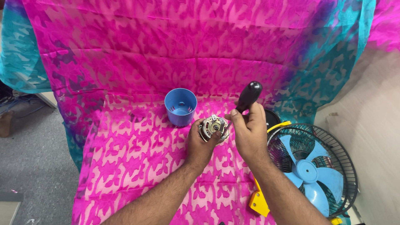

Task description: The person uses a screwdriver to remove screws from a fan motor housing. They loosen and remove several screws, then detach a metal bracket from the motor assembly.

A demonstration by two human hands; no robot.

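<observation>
The small metal motor [213, 127] sits in the middle of the scene, above the pink patterned cloth [133, 166], gripped from the left side by the left hand [200, 146], whose fingers curl around its body. Just to its right, the right hand [250, 131] is closed around a screwdriver [246, 100] with a black handle, the shaft angled down to the motor's top face. Behind the motor stands a blue plastic cup [180, 106]. To the right lies a fan [312, 168] with blue blades inside a black wire cage.
</observation>
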